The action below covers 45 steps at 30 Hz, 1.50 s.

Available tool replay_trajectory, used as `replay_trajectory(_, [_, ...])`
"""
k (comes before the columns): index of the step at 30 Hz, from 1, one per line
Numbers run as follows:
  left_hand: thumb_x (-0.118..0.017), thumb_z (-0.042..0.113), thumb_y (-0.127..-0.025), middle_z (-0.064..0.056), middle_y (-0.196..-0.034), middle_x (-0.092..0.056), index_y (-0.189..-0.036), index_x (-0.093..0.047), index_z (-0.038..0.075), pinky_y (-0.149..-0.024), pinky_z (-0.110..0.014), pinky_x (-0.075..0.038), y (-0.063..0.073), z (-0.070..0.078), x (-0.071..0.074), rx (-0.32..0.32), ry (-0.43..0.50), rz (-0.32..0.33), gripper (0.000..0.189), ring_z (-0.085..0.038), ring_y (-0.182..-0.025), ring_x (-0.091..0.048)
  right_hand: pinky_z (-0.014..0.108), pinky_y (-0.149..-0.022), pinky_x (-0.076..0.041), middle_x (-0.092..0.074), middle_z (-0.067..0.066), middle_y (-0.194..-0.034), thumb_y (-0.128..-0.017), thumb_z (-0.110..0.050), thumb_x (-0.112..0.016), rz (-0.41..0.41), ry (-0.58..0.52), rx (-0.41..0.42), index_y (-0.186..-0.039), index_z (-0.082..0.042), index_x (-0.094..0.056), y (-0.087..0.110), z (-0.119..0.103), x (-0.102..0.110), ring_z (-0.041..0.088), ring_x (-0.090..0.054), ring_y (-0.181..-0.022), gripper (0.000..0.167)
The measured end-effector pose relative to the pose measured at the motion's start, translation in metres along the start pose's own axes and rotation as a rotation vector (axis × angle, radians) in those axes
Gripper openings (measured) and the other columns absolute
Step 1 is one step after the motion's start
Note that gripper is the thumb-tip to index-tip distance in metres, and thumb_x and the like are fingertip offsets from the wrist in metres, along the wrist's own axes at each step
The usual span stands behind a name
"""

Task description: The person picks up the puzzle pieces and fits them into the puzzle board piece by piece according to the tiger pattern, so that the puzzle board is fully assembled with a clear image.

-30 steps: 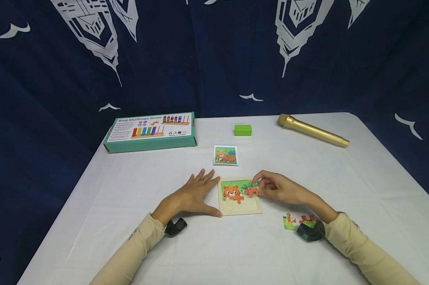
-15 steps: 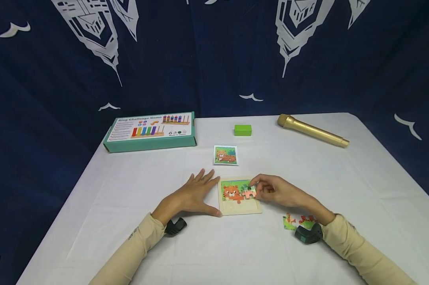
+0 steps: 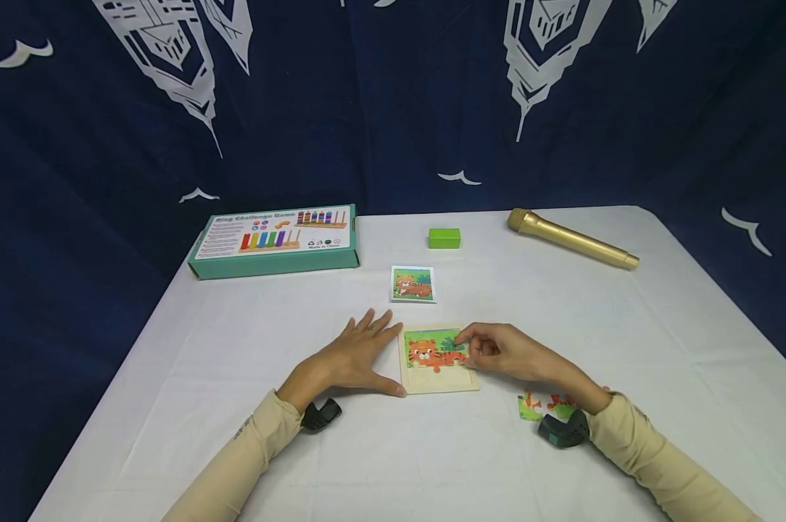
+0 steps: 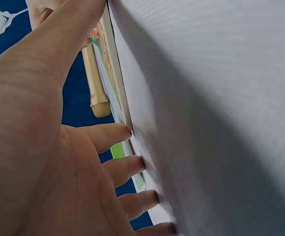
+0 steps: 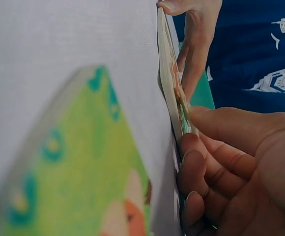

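A pale wooden puzzle board [image 3: 425, 381] lies on the table, its upper half filled with a tiger picture [image 3: 425, 351]. My left hand [image 3: 354, 359] is spread flat at the board's left side, thumb at the lower corner and index fingertip at the upper one. In the left wrist view, its fingertips [image 4: 128, 167] rest on the cloth and against the board's edge. My right hand [image 3: 507, 351] pinches a puzzle piece [image 3: 457, 355] with orange stripes and green leaves over the right part of the picture. Its thumb [image 5: 216, 123] presses the piece close over the board in the right wrist view.
Loose puzzle pieces [image 3: 530, 406] lie near the right wrist, partly hidden by its camera [image 3: 563, 429]. Behind the board are a tiger picture card [image 3: 413, 284], a green block [image 3: 444, 238], a ring game box [image 3: 275, 243] and a gold microphone [image 3: 572, 239].
My right hand has moved slightly left and down with the puzzle piece, which now lines up with the tiger picture. The left hand has stayed in place.
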<state>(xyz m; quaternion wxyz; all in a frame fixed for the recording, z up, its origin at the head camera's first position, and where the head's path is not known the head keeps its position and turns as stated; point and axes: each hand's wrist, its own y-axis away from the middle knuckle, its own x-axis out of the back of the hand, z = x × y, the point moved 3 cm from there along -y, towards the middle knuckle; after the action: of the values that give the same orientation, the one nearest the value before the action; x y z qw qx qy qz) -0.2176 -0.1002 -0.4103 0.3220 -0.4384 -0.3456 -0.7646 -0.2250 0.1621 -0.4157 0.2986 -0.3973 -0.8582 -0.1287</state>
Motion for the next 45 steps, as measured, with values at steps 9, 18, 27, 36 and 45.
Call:
replay_trajectory(9, [-0.072,0.067,-0.069,-0.006,-0.161,-0.007,-0.154,-0.022,0.016,-0.117,-0.052,-0.002,0.0004,0.0011,0.0007,-0.005,-0.004,0.002,0.112,-0.030,-0.147,0.003,0.018,-0.062,-0.041,-0.053,-0.003,-0.079,-0.087,-0.010,-0.069,0.021,0.065,0.000,-0.111,-0.004,-0.064,-0.0003,-0.0004,-0.0015,0.005,-0.047,-0.068,0.025])
replay_trajectory(18, [-0.072,0.068,-0.069,-0.006,-0.161,-0.007,-0.154,-0.021,0.016,-0.117,-0.052,-0.002,-0.0004,0.0000,-0.0001,-0.005,-0.004,0.005,0.112,-0.029,-0.148,0.003,0.018,-0.061,-0.042,-0.054,-0.005,-0.076,-0.087,-0.011,-0.070,0.025,0.092,0.017,-0.109,-0.004,-0.065,-0.0013,0.0002,-0.0019,0.004,-0.047,-0.066,0.024])
replay_trajectory(27, [-0.072,0.067,-0.069,-0.007,-0.161,-0.007,-0.154,-0.022,0.015,-0.117,-0.052,-0.002,-0.0009,-0.0007,-0.0002,-0.007,0.000,0.009,0.111,-0.030,-0.147,0.003,0.018,-0.061,-0.042,-0.055,-0.005,-0.076,-0.087,-0.009,-0.069,0.024,0.094,0.016,-0.111,-0.005,-0.064,-0.0011,-0.0018,-0.0016,0.004,-0.047,-0.065,0.025])
replay_trajectory(36, [-0.072,0.067,-0.070,-0.007,-0.161,-0.007,-0.154,-0.022,0.015,-0.117,-0.053,-0.003,-0.0009,-0.0008,0.0002,-0.012,-0.005,0.011,0.111,-0.030,-0.147,0.002,0.019,-0.059,-0.041,-0.055,-0.004,-0.076,-0.086,-0.007,-0.070,0.027,0.091,0.011,-0.107,-0.009,-0.062,-0.0012,-0.0019,-0.0014,0.006,-0.048,-0.065,0.022])
replay_trajectory(45, [-0.073,0.067,-0.069,-0.007,-0.161,-0.007,-0.154,-0.022,0.015,-0.117,-0.053,-0.003,-0.0008,-0.0004,0.0003,-0.013,0.001,0.012,0.111,-0.030,-0.147,0.003,0.019,-0.057,-0.042,-0.053,-0.006,-0.072,-0.085,-0.004,-0.069,0.022,0.074,-0.009,-0.092,-0.013,-0.062,-0.0009,-0.0029,-0.0019,0.007,-0.049,-0.066,0.014])
